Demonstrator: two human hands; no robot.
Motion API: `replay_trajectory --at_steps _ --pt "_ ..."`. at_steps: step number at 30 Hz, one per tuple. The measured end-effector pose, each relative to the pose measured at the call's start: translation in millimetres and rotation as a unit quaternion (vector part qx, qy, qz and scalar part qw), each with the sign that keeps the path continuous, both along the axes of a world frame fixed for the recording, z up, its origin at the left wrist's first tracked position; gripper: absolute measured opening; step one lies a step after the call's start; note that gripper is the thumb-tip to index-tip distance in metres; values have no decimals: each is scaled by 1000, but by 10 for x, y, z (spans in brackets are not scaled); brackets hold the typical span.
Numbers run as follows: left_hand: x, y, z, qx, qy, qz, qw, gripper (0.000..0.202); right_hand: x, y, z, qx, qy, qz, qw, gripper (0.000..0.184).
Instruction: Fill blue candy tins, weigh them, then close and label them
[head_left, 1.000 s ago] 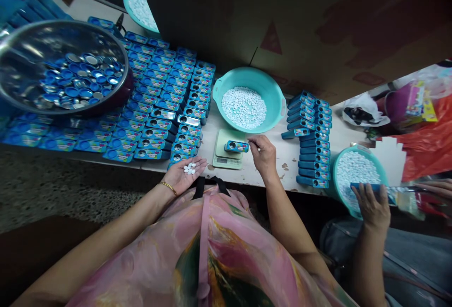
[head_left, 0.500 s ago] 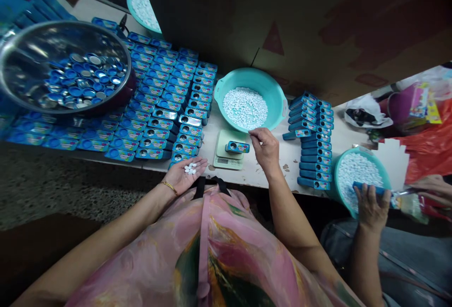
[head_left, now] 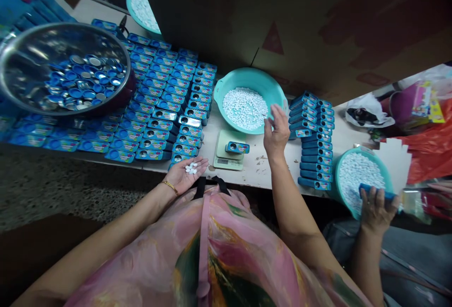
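My left hand (head_left: 185, 174) lies palm up at the table's front edge, cupped, with several white tablets (head_left: 191, 169) in it. My right hand (head_left: 276, 133) reaches over the near rim of a teal basin (head_left: 278, 91) full of white tablets (head_left: 244, 107), fingers bent; I cannot see anything in them. Between my hands a small scale (head_left: 226, 151) carries one blue tin (head_left: 237, 147).
Rows of blue tins (head_left: 158, 104) cover the table on the left beside a steel bowl (head_left: 21, 62) of round caps. More tins (head_left: 312, 137) are stacked on the right. Another person's hand (head_left: 377, 206) holds a blue tin over a second teal basin (head_left: 339, 165).
My right hand has lifted away from the tin on the scale and moved up and right to the basin's rim. My left hand has stayed put. The other person's hand shifted slightly right.
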State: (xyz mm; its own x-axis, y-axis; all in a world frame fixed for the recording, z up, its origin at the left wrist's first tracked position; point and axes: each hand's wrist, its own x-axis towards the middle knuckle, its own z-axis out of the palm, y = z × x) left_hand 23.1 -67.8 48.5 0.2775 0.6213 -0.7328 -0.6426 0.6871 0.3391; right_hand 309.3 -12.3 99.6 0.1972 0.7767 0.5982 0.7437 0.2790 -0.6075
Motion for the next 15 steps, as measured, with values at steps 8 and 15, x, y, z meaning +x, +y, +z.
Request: replay_trajectory --at_steps 8,15 --pt "-23 -25 -2 3 -1 6 1000 21 -68 -298 -498 -103 29 109 988 30" --pt "285 419 224 42 17 -4 999 19 -166 -357 -1113 -232 214 174 933 59"
